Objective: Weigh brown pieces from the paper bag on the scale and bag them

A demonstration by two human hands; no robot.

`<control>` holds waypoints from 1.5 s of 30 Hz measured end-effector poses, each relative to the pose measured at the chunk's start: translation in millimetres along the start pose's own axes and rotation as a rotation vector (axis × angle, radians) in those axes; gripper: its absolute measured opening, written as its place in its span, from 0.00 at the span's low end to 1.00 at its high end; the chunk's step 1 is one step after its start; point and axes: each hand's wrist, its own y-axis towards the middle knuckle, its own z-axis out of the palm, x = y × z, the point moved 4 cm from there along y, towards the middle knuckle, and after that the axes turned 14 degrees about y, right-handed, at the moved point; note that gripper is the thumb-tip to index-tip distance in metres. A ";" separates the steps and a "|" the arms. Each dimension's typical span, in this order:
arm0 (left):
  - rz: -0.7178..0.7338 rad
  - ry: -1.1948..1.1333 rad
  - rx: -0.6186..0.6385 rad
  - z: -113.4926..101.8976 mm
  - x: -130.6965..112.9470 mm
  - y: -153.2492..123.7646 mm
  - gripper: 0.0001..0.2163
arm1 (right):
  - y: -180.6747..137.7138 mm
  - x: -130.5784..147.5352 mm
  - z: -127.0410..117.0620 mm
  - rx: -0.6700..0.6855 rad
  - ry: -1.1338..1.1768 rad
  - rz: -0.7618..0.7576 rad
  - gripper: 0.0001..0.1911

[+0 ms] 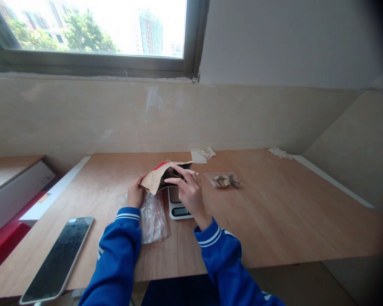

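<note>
My left hand (pixel 135 193) grips the left side of a brown kraft paper bag (pixel 152 182) with a red patch. The bag is tilted, its dark mouth facing right and toward me. At that mouth is my right hand (pixel 191 193), thumb and index finger spread apart, nothing visible between them. What lies inside the bag is too dark to make out. Beneath the bag and my right hand, partly covered, is a small white digital scale (pixel 176 216). A stack of clear zip bags (pixel 152 223) lies left of the scale, beside my left forearm.
A clear zip bag holding brown and pale pieces (pixel 224 181) lies right of the scale. A large phone (pixel 59 259) rests at the table's left front. Crumpled tissue (pixel 207 153) lies at the back edge by the wall, and another white scrap (pixel 280 153) at the back right.
</note>
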 end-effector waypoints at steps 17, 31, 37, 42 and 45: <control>-0.154 0.112 -0.026 -3.2 -0.3 3.7 0.21 | -15.1 -95.9 -11.6 -0.561 0.623 0.462 0.12; -0.132 0.148 -0.012 -0.6 1.7 5.1 0.21 | -27.2 -91.1 23.7 0.085 0.387 0.314 0.31; -0.119 0.171 -0.018 0.5 3.6 6.2 0.21 | -37.1 -106.8 17.3 -0.023 0.379 0.397 0.26; -0.121 0.194 -0.014 -0.1 1.5 5.7 0.20 | -42.3 -111.1 10.1 -0.073 0.347 0.455 0.18; -0.125 0.184 -0.010 -0.5 0.6 4.9 0.20 | -42.2 -107.9 8.8 -0.036 0.358 0.432 0.18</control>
